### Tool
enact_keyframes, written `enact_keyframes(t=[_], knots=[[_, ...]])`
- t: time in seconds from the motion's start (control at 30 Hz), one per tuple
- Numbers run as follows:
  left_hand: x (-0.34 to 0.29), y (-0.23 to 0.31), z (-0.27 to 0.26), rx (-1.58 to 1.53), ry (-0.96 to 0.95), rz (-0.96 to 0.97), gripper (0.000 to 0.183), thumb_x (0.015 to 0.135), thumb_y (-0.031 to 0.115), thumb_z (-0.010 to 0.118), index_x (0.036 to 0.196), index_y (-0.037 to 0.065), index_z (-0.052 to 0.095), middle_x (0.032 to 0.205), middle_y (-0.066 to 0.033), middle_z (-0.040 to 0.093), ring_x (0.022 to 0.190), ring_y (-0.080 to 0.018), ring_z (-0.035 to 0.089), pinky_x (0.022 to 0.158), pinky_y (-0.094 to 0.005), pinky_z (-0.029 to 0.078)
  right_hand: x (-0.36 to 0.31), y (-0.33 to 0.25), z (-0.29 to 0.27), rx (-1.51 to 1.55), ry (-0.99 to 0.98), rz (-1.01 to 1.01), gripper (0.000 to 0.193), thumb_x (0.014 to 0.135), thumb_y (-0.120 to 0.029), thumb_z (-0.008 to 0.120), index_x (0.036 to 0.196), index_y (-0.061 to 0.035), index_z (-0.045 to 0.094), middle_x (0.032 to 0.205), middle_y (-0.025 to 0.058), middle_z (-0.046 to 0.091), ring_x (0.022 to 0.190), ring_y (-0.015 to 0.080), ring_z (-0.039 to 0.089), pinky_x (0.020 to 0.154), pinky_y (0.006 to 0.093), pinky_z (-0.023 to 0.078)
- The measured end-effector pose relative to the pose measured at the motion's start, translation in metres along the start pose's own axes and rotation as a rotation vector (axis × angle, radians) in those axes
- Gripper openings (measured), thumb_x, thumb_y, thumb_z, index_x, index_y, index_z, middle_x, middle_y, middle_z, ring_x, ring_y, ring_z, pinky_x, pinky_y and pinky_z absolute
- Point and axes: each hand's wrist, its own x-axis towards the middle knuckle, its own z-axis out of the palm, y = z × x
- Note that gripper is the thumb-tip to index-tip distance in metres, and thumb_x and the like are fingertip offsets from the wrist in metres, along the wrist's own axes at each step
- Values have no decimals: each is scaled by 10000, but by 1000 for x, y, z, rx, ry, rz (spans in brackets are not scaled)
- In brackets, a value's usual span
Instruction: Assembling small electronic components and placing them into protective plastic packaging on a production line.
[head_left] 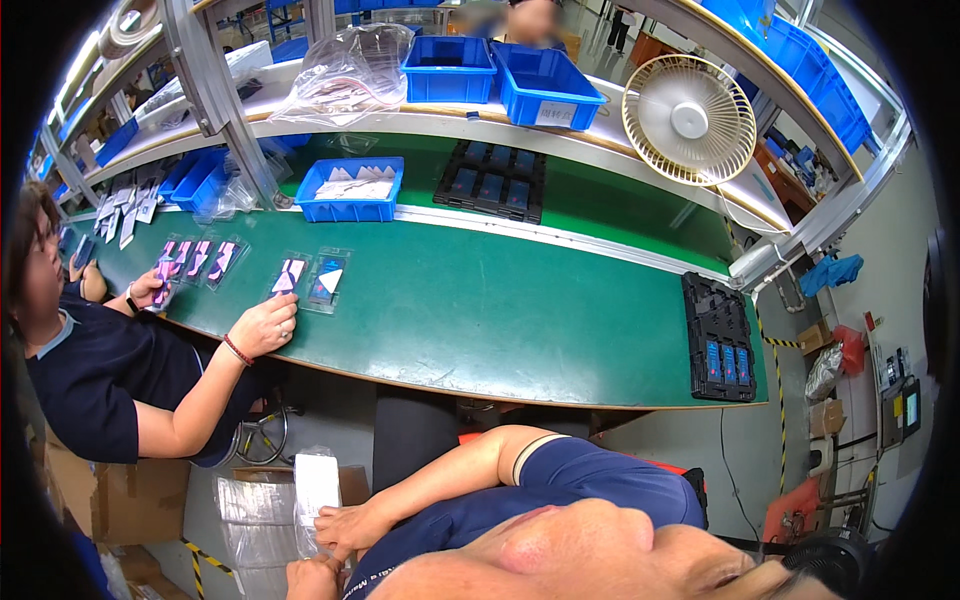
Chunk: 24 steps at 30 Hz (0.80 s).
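Observation:
Low at the left, below the table edge, a white oblong pack (318, 482) in clear plastic stands beside a cardboard box. My right hand (348, 530) reaches across to it, its fingers closed on the pack's lower end. Just below, my left hand (314, 579) has curled fingers close to the plastic; what they hold, if anything, is hidden. Layered clear plastic sleeves (255, 515) lie left of the pack. The green table (500, 310) stretches in front of me, out of contact with both hands.
At my left a co-worker's hand (265, 325) touches a purple-and-white packet among several packets. A black tray (708, 295) with blue pieces rests at the table's right end. A blue bin (350, 210), another black tray (530, 190) and a fan (690, 120) stand farther back.

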Motion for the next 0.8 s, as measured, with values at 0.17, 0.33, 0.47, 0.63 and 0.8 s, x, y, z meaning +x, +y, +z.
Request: enact_keyframes(t=[0.17,0.33,0.47,0.63,0.8], knots=[[8,-16,-3,-520,-75,-25,300,783,346,584,685,67,634,604,-117,613,556,-290,616,507,-410,477,1,-6,-18,-63,76,-7,297,582,-283,730,815,-133,624,844,59,494,879,268,453,762,401,329],[6,-34,-12,-1229,-245,-206,366,665,469,706,688,105,678,660,-59,643,630,-244,642,575,-384,497,5,-4,-21,-34,4,13,256,595,-282,739,718,-99,608,812,67,528,880,264,485,765,399,372],[17,-42,-23,-1160,-380,-173,429,703,530,664,710,102,692,701,-83,656,685,-254,653,613,-371,506,0,-19,-41,-283,7,-13,297,594,-347,739,706,-107,603,830,47,529,879,231,490,763,383,375],[6,-43,-35,-1184,-538,-178,500,727,577,613,712,84,694,717,-104,659,716,-271,657,634,-380,508,-7,-17,-47,-364,-60,0,301,614,-392,723,690,-121,617,822,27,531,877,214,488,749,378,374],[0,-45,-38,-1200,-454,-198,393,724,499,632,675,114,692,689,-112,655,669,-287,653,604,-384,513,-30,1,-43,-414,102,-106,332,658,-391,694,659,-117,508,746,32,474,746,204,474,684,354,383]])
